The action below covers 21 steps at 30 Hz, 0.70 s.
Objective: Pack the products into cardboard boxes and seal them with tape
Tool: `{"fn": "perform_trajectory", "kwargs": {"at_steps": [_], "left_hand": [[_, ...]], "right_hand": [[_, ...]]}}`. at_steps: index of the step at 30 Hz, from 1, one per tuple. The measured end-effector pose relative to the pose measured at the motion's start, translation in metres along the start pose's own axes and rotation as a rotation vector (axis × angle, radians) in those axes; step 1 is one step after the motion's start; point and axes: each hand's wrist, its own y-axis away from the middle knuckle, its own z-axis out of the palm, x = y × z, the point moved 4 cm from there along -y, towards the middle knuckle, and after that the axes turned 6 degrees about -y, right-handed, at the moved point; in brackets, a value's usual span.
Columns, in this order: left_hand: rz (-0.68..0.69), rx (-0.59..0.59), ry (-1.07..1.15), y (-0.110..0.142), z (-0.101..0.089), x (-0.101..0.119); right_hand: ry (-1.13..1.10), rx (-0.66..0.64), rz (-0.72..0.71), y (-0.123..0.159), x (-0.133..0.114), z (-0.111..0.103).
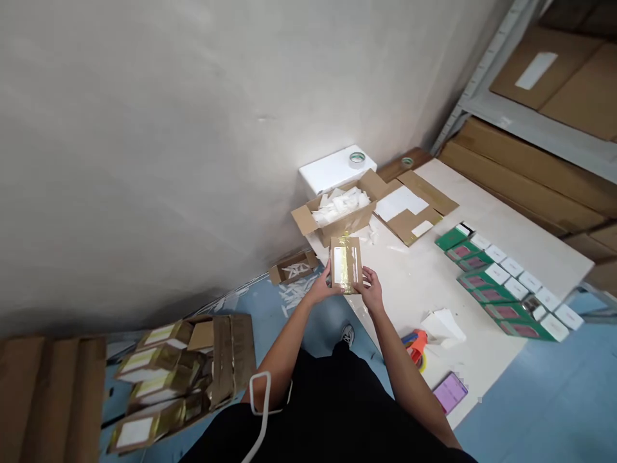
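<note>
carton, already taped, in grasp of left hand and right hand; other taped cartons already boxed; green boxes still on bench.

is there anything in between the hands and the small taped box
Nothing visible: the left hand and right hand are both at the taped box, one on each side.

bare forearms reach forward, left hand and right hand facing each other, fingers bent
</note>
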Motion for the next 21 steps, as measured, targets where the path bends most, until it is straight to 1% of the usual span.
{"fn": "perform_trajectory", "kwargs": {"at_steps": [3,5,8,11,13,16,18,21], "left_hand": [[0.003,0.137,-0.009,0.027,-0.022,0.008],[0.030,0.238,0.024,0.049,-0.039,0.011],[0.072,0.426,0.069,0.092,-0.066,0.008],[0.043,0.630,0.096,0.146,-0.094,-0.006],[-0.003,0.739,0.129,0.186,-0.110,-0.021],[-0.090,0.865,0.187,0.251,-0.130,-0.054],[-0.159,0.964,0.227,0.295,-0.138,-0.082],[-0.287,1.104,0.277,0.354,-0.144,-0.130]], "right_hand": [[-0.019,-0.148,-0.028,-0.002,-0.019,0.029],[-0.047,-0.235,-0.044,0.002,-0.029,0.054],[-0.109,-0.399,-0.035,0.015,-0.038,0.102],[-0.139,-0.606,0.019,0.038,-0.039,0.158],[-0.113,-0.721,0.058,0.060,-0.034,0.196],[-0.052,-0.859,0.103,0.104,-0.015,0.251],[-0.017,-0.938,0.135,0.138,0.004,0.284],[0.055,-1.018,0.190,0.189,0.041,0.326]]}}
